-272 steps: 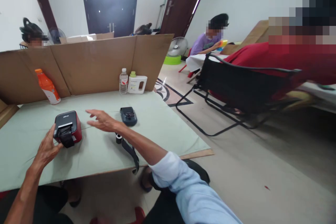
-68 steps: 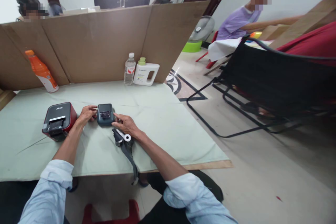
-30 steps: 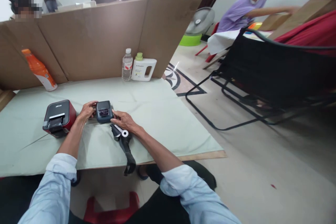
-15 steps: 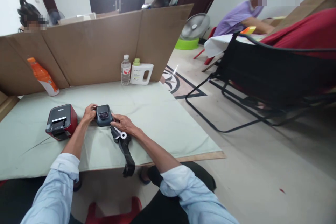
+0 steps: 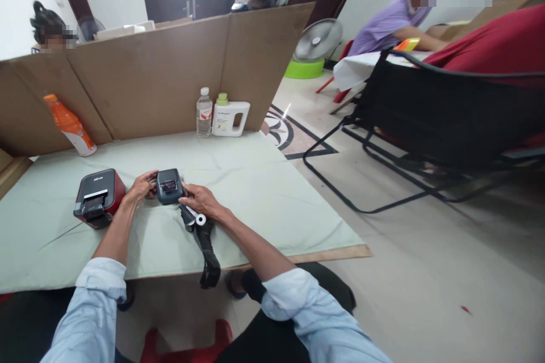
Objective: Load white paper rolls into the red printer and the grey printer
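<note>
A small dark grey portable printer (image 5: 169, 194) with a dark glossy window on its upper face sits on the cloth-covered table between my hands. My left hand (image 5: 143, 186) is at its left side with the fingers bent against its edge. From the right, my right hand (image 5: 200, 199) grips the printer's side between thumb and fingers. Just below that hand lies a roll of black ribbon (image 5: 208, 255) with a white core, its loose end trailing over the table's front edge. Left of my left forearm stands a larger red and black label printer (image 5: 100, 195).
An orange bottle (image 5: 70, 125) leans against the cardboard partition (image 5: 149, 82) at the back. A clear water bottle (image 5: 204, 113) and a white jug (image 5: 230, 119) stand farther right. Beyond the table's right edge are a black folding chair (image 5: 426, 113), a fan (image 5: 318, 39) and a seated person.
My left hand has shifted slightly and its wrist has dropped to the left, while its fingers stay by the small printer. My right hand and the printer hardly differ.
</note>
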Action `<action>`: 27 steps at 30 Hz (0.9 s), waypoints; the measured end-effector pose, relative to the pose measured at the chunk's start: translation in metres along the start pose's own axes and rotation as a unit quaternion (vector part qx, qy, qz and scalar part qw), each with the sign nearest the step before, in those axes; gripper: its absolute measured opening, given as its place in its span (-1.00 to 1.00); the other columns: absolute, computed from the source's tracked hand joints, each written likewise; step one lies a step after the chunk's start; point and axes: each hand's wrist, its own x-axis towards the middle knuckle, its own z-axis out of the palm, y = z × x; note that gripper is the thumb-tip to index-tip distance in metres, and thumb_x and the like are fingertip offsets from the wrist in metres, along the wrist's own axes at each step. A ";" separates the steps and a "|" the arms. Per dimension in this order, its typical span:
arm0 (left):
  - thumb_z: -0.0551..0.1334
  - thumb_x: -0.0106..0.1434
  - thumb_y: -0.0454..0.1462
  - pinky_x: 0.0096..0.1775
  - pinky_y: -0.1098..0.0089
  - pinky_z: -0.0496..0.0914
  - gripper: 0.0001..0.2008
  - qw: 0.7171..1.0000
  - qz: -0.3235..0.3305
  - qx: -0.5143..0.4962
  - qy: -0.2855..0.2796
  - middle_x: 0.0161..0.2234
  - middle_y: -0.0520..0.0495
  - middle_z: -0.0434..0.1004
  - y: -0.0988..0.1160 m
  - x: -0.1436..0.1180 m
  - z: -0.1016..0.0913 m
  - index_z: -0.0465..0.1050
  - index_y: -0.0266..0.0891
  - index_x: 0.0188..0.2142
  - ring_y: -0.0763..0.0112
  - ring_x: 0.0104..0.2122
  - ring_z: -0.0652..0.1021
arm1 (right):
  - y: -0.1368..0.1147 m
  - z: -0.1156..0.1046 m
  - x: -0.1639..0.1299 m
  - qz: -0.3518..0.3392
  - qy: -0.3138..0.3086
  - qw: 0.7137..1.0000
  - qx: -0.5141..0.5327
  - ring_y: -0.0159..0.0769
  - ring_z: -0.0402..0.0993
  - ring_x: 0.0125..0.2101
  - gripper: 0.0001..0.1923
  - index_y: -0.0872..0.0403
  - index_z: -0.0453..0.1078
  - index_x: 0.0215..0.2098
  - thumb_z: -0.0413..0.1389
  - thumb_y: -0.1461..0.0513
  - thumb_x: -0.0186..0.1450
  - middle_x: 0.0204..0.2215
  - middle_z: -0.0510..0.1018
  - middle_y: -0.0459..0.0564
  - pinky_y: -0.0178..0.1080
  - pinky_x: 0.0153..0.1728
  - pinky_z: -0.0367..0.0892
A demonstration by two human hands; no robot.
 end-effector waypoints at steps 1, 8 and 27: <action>0.36 -0.01 -0.48 -0.63 0.60 0.28 -0.25 1.000 -0.001 0.000 -0.002 0.26 -0.27 0.48 0.000 0.001 0.000 0.48 -0.22 0.24 0.64 -0.54 0.45 | 0.000 0.000 0.000 0.002 0.001 1.000 -0.001 -0.34 0.31 -0.42 -0.87 0.01 0.44 -0.26 0.23 0.14 0.31 -0.42 0.48 -0.16 -0.31 -0.35 0.15; 0.28 -0.01 -0.52 -0.64 0.64 0.23 -0.29 0.999 -0.005 0.029 0.028 0.20 -0.19 0.55 0.000 0.006 0.008 0.50 -0.22 0.19 0.67 -0.57 0.41 | -0.001 -0.001 -0.002 0.006 -0.003 1.000 0.000 -0.32 0.34 -0.41 -0.86 0.02 0.47 -0.20 0.20 0.13 0.33 -0.40 0.51 -0.13 -0.30 -0.34 0.17; 0.44 0.06 -0.14 0.33 0.03 0.26 -0.30 0.963 0.212 0.161 -0.035 0.39 -0.27 0.30 -0.012 -0.011 -0.008 0.51 -0.23 0.21 -0.10 0.39 0.28 | -0.002 -0.002 -0.001 0.008 -0.007 1.000 0.000 -0.33 0.30 -0.42 -0.87 0.03 0.42 -0.27 0.21 0.14 0.33 -0.42 0.46 -0.15 -0.30 -0.33 0.15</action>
